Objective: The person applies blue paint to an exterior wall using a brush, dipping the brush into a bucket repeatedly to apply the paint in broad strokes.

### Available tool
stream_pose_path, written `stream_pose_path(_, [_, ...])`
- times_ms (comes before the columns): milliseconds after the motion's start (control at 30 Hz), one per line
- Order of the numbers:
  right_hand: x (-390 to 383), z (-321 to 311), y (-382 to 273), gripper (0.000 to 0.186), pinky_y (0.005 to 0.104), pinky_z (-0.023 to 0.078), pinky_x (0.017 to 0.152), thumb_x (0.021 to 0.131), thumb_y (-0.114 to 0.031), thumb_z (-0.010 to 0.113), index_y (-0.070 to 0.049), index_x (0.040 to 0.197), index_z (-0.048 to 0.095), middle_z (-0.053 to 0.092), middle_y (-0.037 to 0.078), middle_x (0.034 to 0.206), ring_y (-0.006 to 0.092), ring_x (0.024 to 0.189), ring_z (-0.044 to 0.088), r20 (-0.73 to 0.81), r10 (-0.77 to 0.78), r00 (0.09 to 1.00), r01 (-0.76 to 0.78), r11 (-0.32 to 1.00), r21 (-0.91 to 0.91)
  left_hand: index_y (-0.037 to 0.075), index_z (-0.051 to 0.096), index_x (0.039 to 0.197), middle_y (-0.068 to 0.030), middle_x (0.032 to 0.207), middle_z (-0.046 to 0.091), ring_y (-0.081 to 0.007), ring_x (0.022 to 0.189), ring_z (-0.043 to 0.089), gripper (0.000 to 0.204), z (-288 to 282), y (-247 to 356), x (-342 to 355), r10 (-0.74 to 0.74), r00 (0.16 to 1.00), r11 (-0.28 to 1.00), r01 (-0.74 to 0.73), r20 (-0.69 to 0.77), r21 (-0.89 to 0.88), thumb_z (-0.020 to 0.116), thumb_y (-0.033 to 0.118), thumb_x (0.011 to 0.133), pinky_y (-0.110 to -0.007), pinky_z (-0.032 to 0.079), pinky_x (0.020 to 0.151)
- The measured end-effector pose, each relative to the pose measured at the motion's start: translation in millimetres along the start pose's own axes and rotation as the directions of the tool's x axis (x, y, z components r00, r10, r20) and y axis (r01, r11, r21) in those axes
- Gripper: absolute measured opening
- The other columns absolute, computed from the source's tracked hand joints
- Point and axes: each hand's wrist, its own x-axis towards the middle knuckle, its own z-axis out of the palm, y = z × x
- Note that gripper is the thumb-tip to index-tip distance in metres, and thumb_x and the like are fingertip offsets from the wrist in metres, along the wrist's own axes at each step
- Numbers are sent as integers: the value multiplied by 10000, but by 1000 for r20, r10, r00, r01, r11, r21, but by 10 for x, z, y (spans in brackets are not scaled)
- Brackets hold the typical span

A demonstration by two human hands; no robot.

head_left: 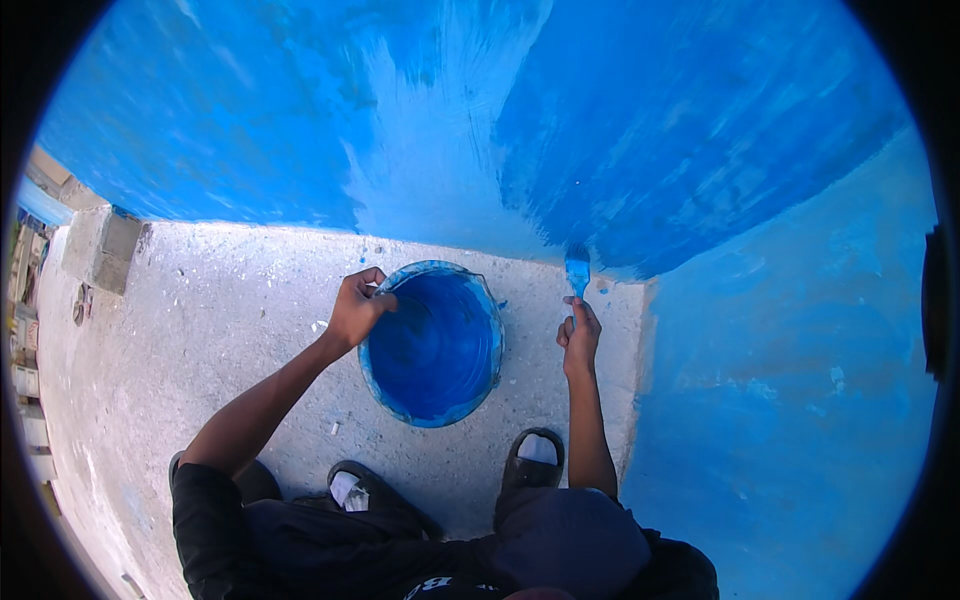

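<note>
- Currently left hand (pixel 355 312) gripping bucket (pixel 437 419) rim
- Right hand (pixel 580 337) pinching brush (pixel 578 273) handle
- Blue wall (pixel 430 150) ahead of both hands, brush bristles at its foot

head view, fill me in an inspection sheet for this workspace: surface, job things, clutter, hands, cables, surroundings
Surface: pale grey concrete floor, speckled.
Job's things: round bucket with a blue-stained rim, blue inside, on the floor; flat paintbrush with blue-coated bristles, at the foot of the blue-painted front wall; whether it touches the wall, cannot tell.
Clutter: small white scrap on the floor, below the bucket in the picture.
Hands: left hand grips the bucket's rim; right hand holds the paintbrush.
Cables: nothing seen.
Surroundings: front wall with a lighter patch; lighter blue side wall on the right; rough grey block far left.
</note>
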Motion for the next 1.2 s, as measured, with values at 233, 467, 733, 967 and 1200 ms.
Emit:
stream_pose_path(233, [5,41,78,354,267,257,433,1003,-366,534,-26,1049,623,227,-62,501,66,417,273,18,-11,1000,10,999,40,36,576,749,-22,621,614,-45,522,495,48,-97,-111,142,6,999,994,-12,-54,-109,622,20,747,-222,342,490])
stream_pose_path(467, [184,4,49,348,273,256,426,1009,-352,529,-22,1058,631,241,-59,506,74,408,287,-12,80,997,-81,994,-70,39,570,771,-20,615,599,-52,510,474,60,-127,-41,147,-71,996,995,74,-56,64,625,51,749,-237,353,475])
stream_pose_path(733, [146,31,130,355,268,242,442,1007,-339,524,-8,1105,605,240,-53,536,90,435,294,-30,234,972,-235,970,-54,61,538,745,2,613,566,-48,504,464,75,-410,-470,-112,-71,979,997,74,-190,7,591,45,795,-235,353,464])
stream_pose_path(967, [-94,79,-261,379,274,261,426,1026,-349,483,-2,1085,622,247,-58,494,85,410,295,-23,11,1000,-10,999,39,51,552,747,-22,601,557,-68,507,464,67,-340,-607,-302,-68,965,995,85,-252,57,596,79,790,-262,367,474])
stream_pose_path(1200, [-38,74,-372,415,268,266,415,1033,-392,454,-16,1081,622,242,-52,477,73,398,286,1,-328,945,326,939,107,49,542,741,-24,589,541,-70,519,445,84,-224,-419,-298,-8,974,989,42,-228,141,604,95,772,-276,352,476])
